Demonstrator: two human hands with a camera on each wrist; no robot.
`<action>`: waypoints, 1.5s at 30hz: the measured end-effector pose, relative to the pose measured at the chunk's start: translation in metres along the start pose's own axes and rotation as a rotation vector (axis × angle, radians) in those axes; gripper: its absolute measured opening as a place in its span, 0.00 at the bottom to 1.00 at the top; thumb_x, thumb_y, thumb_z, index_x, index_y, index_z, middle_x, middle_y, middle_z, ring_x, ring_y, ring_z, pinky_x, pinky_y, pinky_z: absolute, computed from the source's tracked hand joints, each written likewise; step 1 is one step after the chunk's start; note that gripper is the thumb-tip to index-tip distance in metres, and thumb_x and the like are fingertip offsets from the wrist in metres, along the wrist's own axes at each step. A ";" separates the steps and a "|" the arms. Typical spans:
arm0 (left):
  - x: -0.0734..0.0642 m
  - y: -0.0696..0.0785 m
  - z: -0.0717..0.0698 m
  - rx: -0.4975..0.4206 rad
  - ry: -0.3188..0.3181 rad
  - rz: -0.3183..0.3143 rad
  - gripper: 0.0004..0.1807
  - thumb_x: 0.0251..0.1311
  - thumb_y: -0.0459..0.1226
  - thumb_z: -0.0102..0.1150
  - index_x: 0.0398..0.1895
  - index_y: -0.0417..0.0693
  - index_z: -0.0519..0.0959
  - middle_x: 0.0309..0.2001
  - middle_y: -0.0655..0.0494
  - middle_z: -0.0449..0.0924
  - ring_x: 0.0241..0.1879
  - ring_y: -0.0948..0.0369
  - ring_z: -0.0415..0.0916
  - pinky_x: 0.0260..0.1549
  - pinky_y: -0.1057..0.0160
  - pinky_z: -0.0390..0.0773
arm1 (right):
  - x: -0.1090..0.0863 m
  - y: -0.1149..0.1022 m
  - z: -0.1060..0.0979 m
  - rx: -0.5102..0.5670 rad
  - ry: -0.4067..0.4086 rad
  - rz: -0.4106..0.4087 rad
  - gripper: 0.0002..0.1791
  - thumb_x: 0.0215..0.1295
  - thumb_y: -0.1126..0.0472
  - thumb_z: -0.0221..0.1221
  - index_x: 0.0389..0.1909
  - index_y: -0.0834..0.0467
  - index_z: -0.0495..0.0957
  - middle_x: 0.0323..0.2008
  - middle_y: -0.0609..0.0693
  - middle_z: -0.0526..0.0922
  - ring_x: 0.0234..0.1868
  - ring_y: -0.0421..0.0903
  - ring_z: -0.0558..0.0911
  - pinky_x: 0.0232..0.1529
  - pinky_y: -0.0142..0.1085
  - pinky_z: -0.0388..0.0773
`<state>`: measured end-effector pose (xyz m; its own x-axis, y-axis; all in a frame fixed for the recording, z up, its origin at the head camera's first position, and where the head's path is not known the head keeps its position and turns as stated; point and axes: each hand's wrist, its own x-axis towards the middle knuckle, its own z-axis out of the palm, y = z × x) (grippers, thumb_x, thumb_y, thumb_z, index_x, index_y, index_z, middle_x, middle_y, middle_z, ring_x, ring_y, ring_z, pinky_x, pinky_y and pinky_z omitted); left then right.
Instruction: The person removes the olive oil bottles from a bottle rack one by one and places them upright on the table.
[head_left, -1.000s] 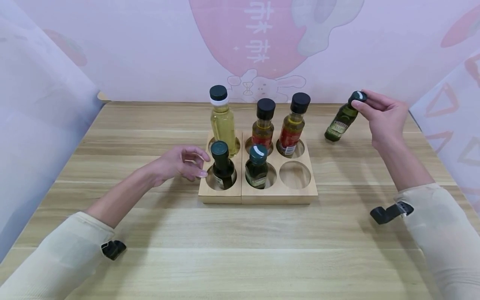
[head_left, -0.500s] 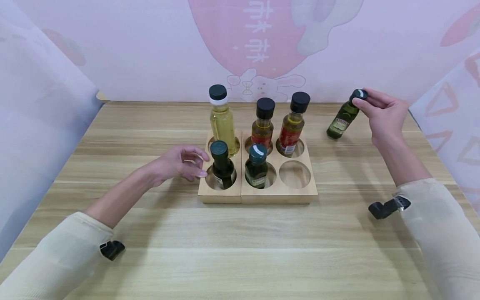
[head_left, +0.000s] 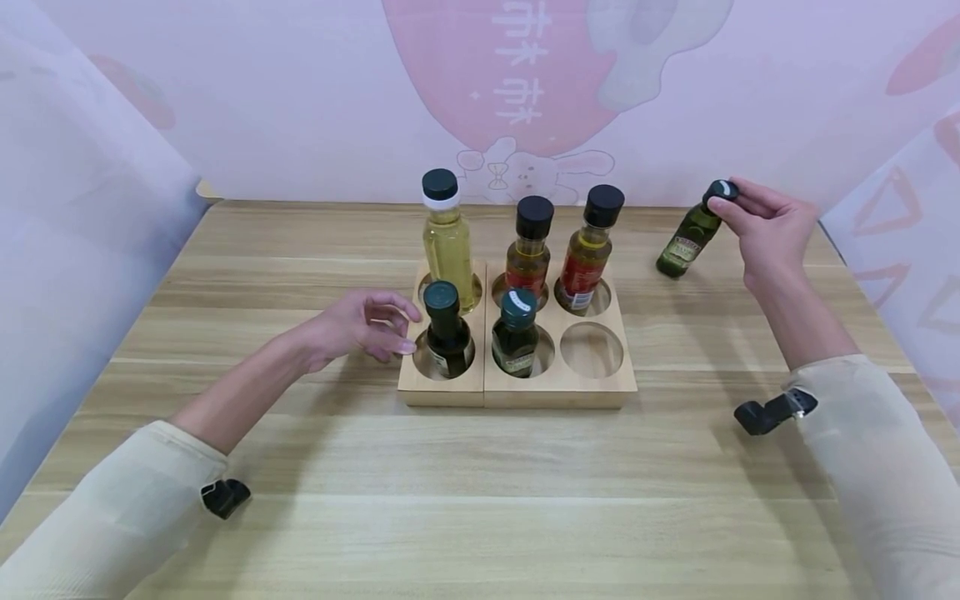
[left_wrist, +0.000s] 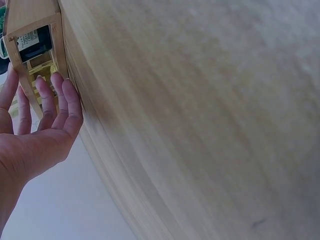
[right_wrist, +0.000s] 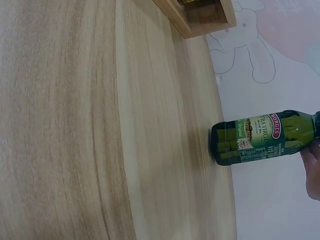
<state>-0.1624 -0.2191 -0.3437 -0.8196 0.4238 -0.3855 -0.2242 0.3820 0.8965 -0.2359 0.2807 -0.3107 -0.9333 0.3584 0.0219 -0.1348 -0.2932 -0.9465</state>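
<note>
In the head view, my right hand pinches the dark cap of a small green olive oil bottle at the back right. The bottle leans, its cap toward the right; its base is close over the table in the right wrist view, where the label faces the camera. My left hand is at the left side of the wooden bottle rack, fingers loosely bent and thumb tip right at its edge. Nearest to it in the rack are a dark bottle and a tall pale-yellow oil bottle.
Another green bottle stands in the rack's front middle hole. Behind it are two black-capped, red-labelled bottles, one in the middle and one at right. A bare round hole is at front right. A printed backdrop rises behind the table.
My right hand has shifted the olive oil bottle slightly back and to the right. The left hand and the rack have stayed in place.
</note>
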 end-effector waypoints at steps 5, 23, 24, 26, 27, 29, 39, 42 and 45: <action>-0.001 0.000 0.001 -0.004 0.001 0.001 0.23 0.56 0.28 0.74 0.54 0.40 0.77 0.44 0.50 0.76 0.40 0.55 0.80 0.41 0.53 0.86 | 0.002 0.000 -0.001 0.007 -0.011 -0.008 0.19 0.50 0.79 0.74 0.43 0.60 0.90 0.31 0.48 0.91 0.37 0.37 0.90 0.42 0.26 0.84; -0.001 0.001 0.003 -0.007 0.009 -0.015 0.22 0.56 0.27 0.74 0.53 0.42 0.78 0.44 0.50 0.76 0.40 0.55 0.80 0.41 0.53 0.86 | 0.006 0.003 -0.001 0.036 -0.012 0.001 0.20 0.49 0.81 0.74 0.43 0.62 0.90 0.31 0.50 0.91 0.37 0.39 0.90 0.42 0.28 0.84; -0.001 0.001 0.003 -0.008 0.008 -0.015 0.22 0.56 0.27 0.74 0.53 0.42 0.78 0.44 0.50 0.76 0.40 0.55 0.80 0.41 0.53 0.86 | 0.007 0.003 -0.001 0.038 -0.010 0.006 0.20 0.48 0.81 0.74 0.43 0.62 0.90 0.32 0.50 0.91 0.37 0.39 0.90 0.43 0.28 0.84; -0.001 0.001 0.002 -0.006 0.006 -0.014 0.22 0.56 0.28 0.74 0.53 0.42 0.77 0.44 0.50 0.76 0.40 0.55 0.80 0.42 0.53 0.86 | 0.006 0.003 0.000 0.045 -0.010 0.015 0.21 0.48 0.81 0.75 0.44 0.62 0.90 0.32 0.50 0.91 0.37 0.40 0.90 0.43 0.28 0.84; -0.001 0.001 0.002 -0.004 0.005 -0.014 0.23 0.56 0.28 0.74 0.54 0.42 0.77 0.44 0.49 0.76 0.40 0.55 0.80 0.42 0.53 0.86 | 0.006 0.004 0.000 0.044 -0.010 0.017 0.21 0.48 0.80 0.75 0.44 0.62 0.90 0.32 0.50 0.91 0.37 0.40 0.90 0.44 0.28 0.84; -0.001 0.001 0.002 -0.002 0.003 -0.014 0.23 0.56 0.28 0.74 0.54 0.41 0.77 0.45 0.48 0.76 0.40 0.54 0.80 0.42 0.53 0.86 | 0.006 0.005 0.001 0.036 -0.012 0.015 0.21 0.48 0.80 0.75 0.45 0.62 0.89 0.32 0.49 0.91 0.38 0.39 0.90 0.44 0.28 0.84; 0.000 0.000 0.002 -0.013 0.004 -0.009 0.24 0.56 0.28 0.74 0.56 0.38 0.76 0.46 0.46 0.76 0.40 0.55 0.80 0.41 0.54 0.86 | 0.006 0.010 -0.001 0.019 -0.010 0.000 0.21 0.48 0.78 0.75 0.44 0.60 0.90 0.33 0.47 0.91 0.37 0.38 0.90 0.45 0.27 0.83; 0.000 0.000 0.002 -0.016 0.004 -0.014 0.25 0.56 0.27 0.74 0.56 0.38 0.76 0.46 0.45 0.76 0.39 0.55 0.80 0.41 0.54 0.86 | 0.007 0.011 -0.001 -0.006 -0.005 -0.004 0.21 0.48 0.77 0.76 0.45 0.60 0.90 0.32 0.46 0.91 0.38 0.37 0.90 0.46 0.26 0.83; -0.001 0.000 0.002 -0.016 0.002 -0.013 0.24 0.56 0.28 0.74 0.56 0.39 0.76 0.45 0.46 0.76 0.39 0.55 0.80 0.41 0.54 0.86 | 0.007 0.012 -0.002 -0.040 -0.001 -0.011 0.22 0.48 0.75 0.77 0.46 0.59 0.89 0.33 0.45 0.91 0.38 0.36 0.89 0.48 0.25 0.82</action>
<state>-0.1611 -0.2177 -0.3437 -0.8178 0.4172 -0.3965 -0.2427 0.3746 0.8949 -0.2437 0.2814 -0.3227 -0.9321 0.3608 0.0322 -0.1312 -0.2536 -0.9584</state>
